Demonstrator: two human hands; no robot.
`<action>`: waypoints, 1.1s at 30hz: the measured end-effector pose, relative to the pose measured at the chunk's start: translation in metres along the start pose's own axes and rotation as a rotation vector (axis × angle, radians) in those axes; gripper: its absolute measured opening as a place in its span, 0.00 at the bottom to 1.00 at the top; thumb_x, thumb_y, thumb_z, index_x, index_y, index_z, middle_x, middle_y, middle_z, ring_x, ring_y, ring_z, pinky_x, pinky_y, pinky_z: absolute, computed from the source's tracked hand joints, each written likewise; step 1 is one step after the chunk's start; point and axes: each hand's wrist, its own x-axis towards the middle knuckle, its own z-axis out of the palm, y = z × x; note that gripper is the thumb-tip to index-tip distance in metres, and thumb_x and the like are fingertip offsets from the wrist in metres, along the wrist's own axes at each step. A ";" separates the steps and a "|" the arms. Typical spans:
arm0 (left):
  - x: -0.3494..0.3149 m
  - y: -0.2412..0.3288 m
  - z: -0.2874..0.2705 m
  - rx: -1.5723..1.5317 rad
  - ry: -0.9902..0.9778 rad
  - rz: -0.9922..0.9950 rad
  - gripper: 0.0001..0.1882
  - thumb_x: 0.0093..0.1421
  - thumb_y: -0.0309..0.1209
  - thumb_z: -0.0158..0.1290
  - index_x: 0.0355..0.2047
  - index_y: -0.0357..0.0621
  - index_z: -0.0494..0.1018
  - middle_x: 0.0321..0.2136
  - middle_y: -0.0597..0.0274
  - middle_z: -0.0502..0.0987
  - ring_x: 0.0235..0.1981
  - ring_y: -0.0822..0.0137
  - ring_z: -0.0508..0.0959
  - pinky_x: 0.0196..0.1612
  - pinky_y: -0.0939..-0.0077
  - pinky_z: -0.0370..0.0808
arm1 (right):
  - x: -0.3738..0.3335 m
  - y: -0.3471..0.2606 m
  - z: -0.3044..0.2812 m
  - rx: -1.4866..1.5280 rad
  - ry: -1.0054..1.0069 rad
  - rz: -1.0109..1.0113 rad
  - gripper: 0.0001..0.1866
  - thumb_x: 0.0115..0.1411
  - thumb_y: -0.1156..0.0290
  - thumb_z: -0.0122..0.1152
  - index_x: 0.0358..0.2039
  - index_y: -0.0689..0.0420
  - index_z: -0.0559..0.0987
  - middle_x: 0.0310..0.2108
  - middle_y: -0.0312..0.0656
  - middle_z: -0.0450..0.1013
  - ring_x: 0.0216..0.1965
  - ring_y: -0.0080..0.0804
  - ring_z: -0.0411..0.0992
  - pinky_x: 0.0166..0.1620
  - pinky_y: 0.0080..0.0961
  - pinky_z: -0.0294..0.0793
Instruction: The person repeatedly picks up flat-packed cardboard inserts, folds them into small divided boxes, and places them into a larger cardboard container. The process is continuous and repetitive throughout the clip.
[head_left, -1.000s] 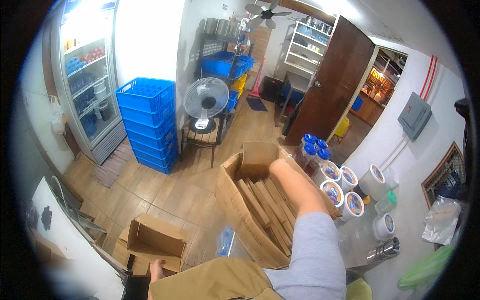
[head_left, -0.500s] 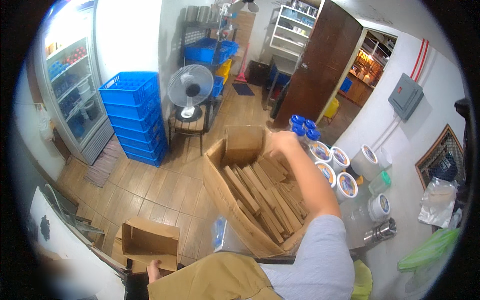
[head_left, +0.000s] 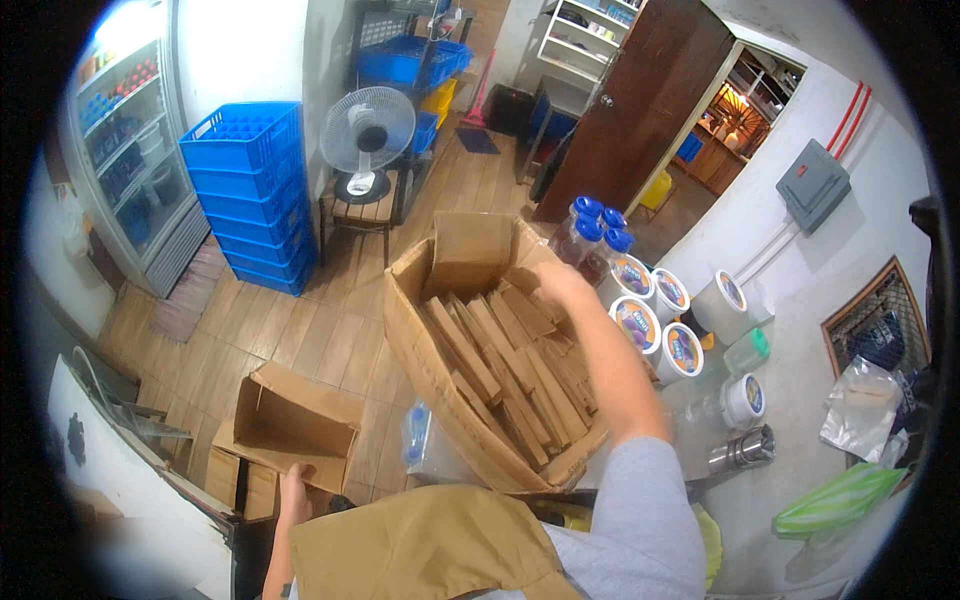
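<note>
A large open cardboard box (head_left: 440, 405) stands before me, packed with flat folded cardboard pieces (head_left: 520, 370). My right hand (head_left: 560, 285) reaches inside its far right corner, fingers curled down against the cardboard there. What those fingers hold, if anything, is hidden. Low on my left, a smaller open cardboard box (head_left: 300, 430) lies tilted with its opening toward me. My left hand (head_left: 294, 492) grips its near lower edge, thumb up along the board. Beneath that box, more brown cardboard (head_left: 240, 485) shows.
White-lidded tubs (head_left: 634, 325), blue-capped jars (head_left: 590, 230) and a metal cup (head_left: 752, 447) crowd the grey table on the right. A stack of blue crates (head_left: 245, 200), a fan (head_left: 368, 135) on a stool and a glass-door fridge (head_left: 125, 150) stand beyond. A brown door (head_left: 640, 110) is ajar.
My right hand has shifted slightly deeper into the large box's far corner. The smaller box has tilted and risen a little with my left hand. The whole view has moved slightly.
</note>
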 end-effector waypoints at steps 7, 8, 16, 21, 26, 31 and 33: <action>0.003 -0.015 -0.011 0.062 0.066 0.033 0.14 0.62 0.33 0.49 0.37 0.31 0.70 0.35 0.53 0.76 0.37 0.59 0.77 0.39 0.60 0.75 | 0.007 -0.015 -0.019 -0.026 0.000 -0.120 0.19 0.51 0.64 0.68 0.42 0.60 0.81 0.41 0.55 0.77 0.45 0.52 0.75 0.50 0.40 0.74; 0.009 -0.020 -0.018 0.112 0.083 0.050 0.15 0.62 0.34 0.48 0.43 0.33 0.69 0.38 0.53 0.75 0.38 0.57 0.77 0.40 0.58 0.76 | 0.006 -0.008 -0.012 0.057 0.058 -0.107 0.19 0.51 0.64 0.68 0.43 0.59 0.80 0.41 0.55 0.77 0.45 0.52 0.75 0.50 0.40 0.74; 0.000 -0.002 -0.035 0.103 0.043 0.000 0.17 0.63 0.36 0.46 0.49 0.38 0.66 0.42 0.51 0.73 0.40 0.55 0.79 0.33 0.58 0.81 | 0.013 -0.026 0.003 -0.154 -0.058 0.021 0.13 0.53 0.70 0.64 0.38 0.63 0.82 0.41 0.58 0.77 0.45 0.52 0.76 0.48 0.44 0.75; -0.012 0.022 -0.022 0.057 0.057 -0.048 0.16 0.59 0.33 0.50 0.41 0.32 0.72 0.40 0.53 0.74 0.40 0.60 0.75 0.37 0.60 0.77 | 0.015 -0.003 0.027 -0.168 0.218 -0.051 0.10 0.51 0.74 0.60 0.33 0.63 0.83 0.36 0.58 0.77 0.40 0.53 0.77 0.47 0.46 0.76; -0.010 0.024 -0.022 0.120 0.040 0.043 0.24 0.61 0.37 0.49 0.50 0.28 0.67 0.47 0.44 0.74 0.46 0.53 0.76 0.42 0.59 0.78 | -0.041 -0.090 -0.064 -0.068 0.259 -0.026 0.08 0.54 0.67 0.66 0.32 0.57 0.82 0.37 0.50 0.79 0.39 0.49 0.78 0.43 0.42 0.78; -0.036 0.061 0.002 0.210 0.021 0.097 0.21 0.60 0.38 0.48 0.45 0.30 0.72 0.41 0.48 0.77 0.42 0.57 0.77 0.37 0.60 0.78 | -0.121 -0.249 -0.070 0.699 -0.035 -0.764 0.29 0.56 0.56 0.67 0.54 0.55 0.72 0.36 0.50 0.79 0.37 0.46 0.79 0.44 0.35 0.77; -0.041 0.077 0.006 0.261 -0.020 0.118 0.20 0.60 0.38 0.48 0.43 0.31 0.73 0.39 0.49 0.77 0.40 0.58 0.77 0.35 0.62 0.78 | -0.133 -0.301 -0.040 0.591 0.220 -1.094 0.40 0.58 0.50 0.63 0.63 0.55 0.59 0.43 0.55 0.77 0.46 0.54 0.75 0.53 0.43 0.72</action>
